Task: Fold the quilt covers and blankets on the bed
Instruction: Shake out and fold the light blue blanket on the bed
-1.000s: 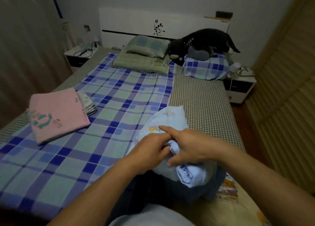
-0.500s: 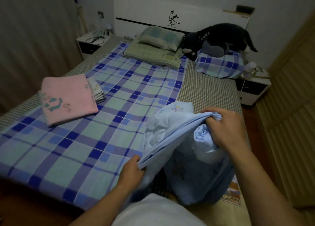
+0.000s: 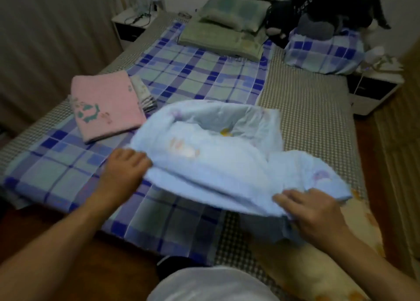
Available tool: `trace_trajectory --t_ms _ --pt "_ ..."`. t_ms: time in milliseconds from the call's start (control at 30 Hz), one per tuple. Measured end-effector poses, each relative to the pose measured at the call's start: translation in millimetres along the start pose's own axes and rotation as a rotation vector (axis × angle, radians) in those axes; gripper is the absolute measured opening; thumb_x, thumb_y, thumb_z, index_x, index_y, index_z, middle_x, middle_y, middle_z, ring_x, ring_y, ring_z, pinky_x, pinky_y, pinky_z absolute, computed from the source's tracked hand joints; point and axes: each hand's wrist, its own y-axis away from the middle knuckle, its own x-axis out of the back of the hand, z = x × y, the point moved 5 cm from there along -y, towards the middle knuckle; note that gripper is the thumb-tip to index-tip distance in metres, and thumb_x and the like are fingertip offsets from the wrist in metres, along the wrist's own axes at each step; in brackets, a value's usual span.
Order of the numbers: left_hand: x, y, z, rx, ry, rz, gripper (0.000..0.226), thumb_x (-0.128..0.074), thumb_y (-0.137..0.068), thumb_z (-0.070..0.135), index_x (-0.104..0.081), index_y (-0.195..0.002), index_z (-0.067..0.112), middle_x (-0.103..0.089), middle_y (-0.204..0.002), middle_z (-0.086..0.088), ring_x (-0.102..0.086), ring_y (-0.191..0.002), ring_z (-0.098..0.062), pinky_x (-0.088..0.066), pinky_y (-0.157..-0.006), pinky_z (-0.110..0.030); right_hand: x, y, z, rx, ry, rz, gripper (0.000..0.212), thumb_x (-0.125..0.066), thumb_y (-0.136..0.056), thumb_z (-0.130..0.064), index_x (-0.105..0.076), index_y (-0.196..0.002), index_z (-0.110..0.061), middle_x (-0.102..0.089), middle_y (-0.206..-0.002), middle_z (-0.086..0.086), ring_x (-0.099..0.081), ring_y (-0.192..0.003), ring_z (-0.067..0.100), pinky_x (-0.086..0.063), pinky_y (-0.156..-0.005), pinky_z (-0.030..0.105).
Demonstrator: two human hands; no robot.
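- Bed [image 3: 306,110] across most of the view, checked mattress cover bare along the right side, blue-and-green plaid sheet [image 3: 193,73] spread over the left and middle.
- Light blue quilt cover [image 3: 218,155] bunched on the near middle of the bed, partly over the plaid sheet and partly over the checked cover; long axis roughly left to right, sloping down toward the right; blurred, folds hard to read.
- Black plush toy [image 3: 318,7] at the head end, lying on a plaid pillow [image 3: 322,53].
- Green pillow [image 3: 234,10] stacked on a folded green blanket [image 3: 218,39] by the headboard.
- Folded pink blanket [image 3: 104,103] on the left of the bed, a smaller folded pale cloth [image 3: 143,91] just beside its far edge; both well clear of the quilt cover.
- Nightstands on either side: left one [image 3: 129,26] with cables on top, right one [image 3: 372,89] with blurred items.
- Left hand [image 3: 125,171] curled round the quilt cover's left edge.
- Right hand [image 3: 313,212] at its near right edge, fingers curled into the fabric.
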Motion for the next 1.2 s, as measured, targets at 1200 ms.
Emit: trace_trajectory --t_ms 1200 --pt "-297 229 93 1.073 1.076 -1.031 0.054 -0.067 -0.086 0.047 -0.070 -0.113 0.001 -0.066 -0.114 -0.022 -0.063 -0.105 -0.036 -0.049 -0.091 -0.039 -250 154 -81 -0.090 0.055 -0.878 0.034 -0.042 -0.078 -0.028 -0.073 -0.091 -0.021 -0.067 -0.089 0.006 -0.059 -0.048 0.029 -0.045 -0.050 0.036"
